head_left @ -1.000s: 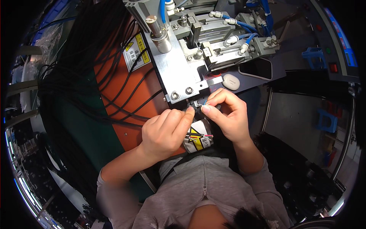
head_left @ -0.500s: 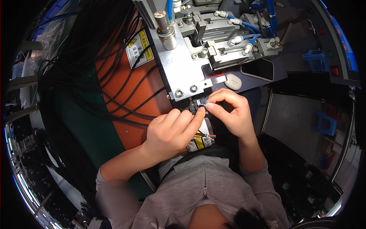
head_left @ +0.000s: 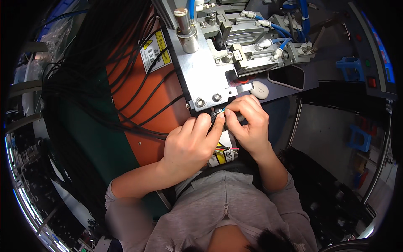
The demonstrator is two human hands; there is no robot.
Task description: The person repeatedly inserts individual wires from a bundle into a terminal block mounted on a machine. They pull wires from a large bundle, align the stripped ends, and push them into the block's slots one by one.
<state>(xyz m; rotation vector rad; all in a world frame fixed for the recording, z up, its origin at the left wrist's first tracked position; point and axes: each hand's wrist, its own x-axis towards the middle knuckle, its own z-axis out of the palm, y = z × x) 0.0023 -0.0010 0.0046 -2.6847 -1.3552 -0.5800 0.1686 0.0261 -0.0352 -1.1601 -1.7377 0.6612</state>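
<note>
My right hand [head_left: 250, 122] pinches a thin blue wire [head_left: 223, 109] between thumb and index finger, at the front edge of a metal fixture [head_left: 205, 69]. My left hand [head_left: 189, 138] is closed, its index finger reaching to the same spot and almost meeting the right fingertips. A small connector piece [head_left: 218, 111] shows there, partly covered by the fingers. What the left fingers hold is hidden. Beside the left hand, a cable end with several thin coloured wires [head_left: 228, 148] sticks out over a white and yellow label [head_left: 227, 157].
Pneumatic cylinders [head_left: 260, 59] with blue hoses stand behind the fixture. A white rounded case [head_left: 259, 90] and a phone [head_left: 286, 77] lie to the right. Black cables [head_left: 142, 92] spread over the orange and green surface [head_left: 138, 113] at left. Blue stools [head_left: 350, 68] stand farther right.
Both hands have shifted slightly up toward the fixture edge. My right fingers have drawn closer to the left index fingertip, and the connector is now more covered. The view has shifted slightly.
</note>
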